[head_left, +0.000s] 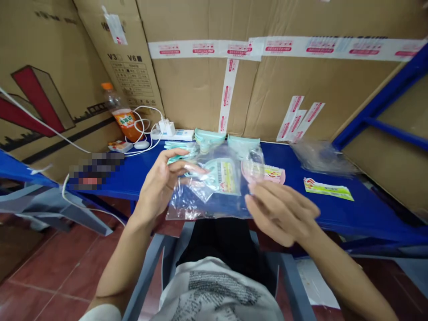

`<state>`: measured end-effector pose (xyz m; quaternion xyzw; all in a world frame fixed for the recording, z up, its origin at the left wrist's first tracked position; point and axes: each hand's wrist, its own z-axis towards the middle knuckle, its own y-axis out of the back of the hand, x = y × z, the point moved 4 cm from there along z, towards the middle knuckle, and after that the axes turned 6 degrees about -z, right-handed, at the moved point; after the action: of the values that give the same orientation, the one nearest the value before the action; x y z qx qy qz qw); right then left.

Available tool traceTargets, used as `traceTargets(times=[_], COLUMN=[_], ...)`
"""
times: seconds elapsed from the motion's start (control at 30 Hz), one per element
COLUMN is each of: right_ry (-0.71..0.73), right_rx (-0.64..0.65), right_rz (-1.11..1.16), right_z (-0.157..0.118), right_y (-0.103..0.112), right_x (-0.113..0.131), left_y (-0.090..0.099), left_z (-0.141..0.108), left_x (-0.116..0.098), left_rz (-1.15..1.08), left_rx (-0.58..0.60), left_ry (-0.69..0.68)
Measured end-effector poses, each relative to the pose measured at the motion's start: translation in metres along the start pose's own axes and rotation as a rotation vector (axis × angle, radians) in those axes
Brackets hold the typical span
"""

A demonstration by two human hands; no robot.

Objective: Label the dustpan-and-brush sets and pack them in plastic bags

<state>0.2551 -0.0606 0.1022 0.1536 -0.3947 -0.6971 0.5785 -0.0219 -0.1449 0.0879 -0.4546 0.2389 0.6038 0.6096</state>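
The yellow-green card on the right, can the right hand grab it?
Probably yes: the card lies near the right hand, with nothing on top. But that hand seems to hold the clear bag, so letting go might come first.

Three green-and-yellow labels [329, 190], one pink piece [247, 171], one bottle [123, 117], one power strip [184, 135], one held clear bag [190, 207] and two hands [158, 183] [284, 211] show. The mint pieces [244, 142] overlap too much to count.
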Motion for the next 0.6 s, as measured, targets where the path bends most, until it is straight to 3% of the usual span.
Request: traceTargets(times=[0.1,0.17,0.23,0.33,0.4,0.5,0.6], right_ry=[0.125,0.015,-0.241,-0.599,-0.716,-0.772,-0.764], right_rx=[0.002,-0.077,-0.102,0.206,0.454,0.681,0.782], right_rz=[-0.048,-0.105,-0.155,-0.140,-0.071,0.086,0.020], right_z=[0.007,0.010,0.015,0.028,0.037,0.049,0.058], right_y=[-0.016,-0.009,0.005,0.012,0.006,-0.009,-0.024], right_x=[-0.014,-0.045,-0.091,-0.162,-0.195,-0.219,-0.229], left_y=[0.021,0.033,0.042,0.048,0.048,0.047,0.047], left_z=[0.006,0.008,0.007,0.005,0.004,0.003,0.002], left_x=[0.025,0.036,0.045,0.056,0.062,0.066,0.066], left_rz=[0.103,0.185,0.193,0.157,0.146,0.168,0.193], left_rx=[-0.058,-0.104,-0.131,-0.172,-0.184,-0.186,-0.205], left_ry=[0.005,-0.014,-0.011,0.005,0.011,0.021,0.025])
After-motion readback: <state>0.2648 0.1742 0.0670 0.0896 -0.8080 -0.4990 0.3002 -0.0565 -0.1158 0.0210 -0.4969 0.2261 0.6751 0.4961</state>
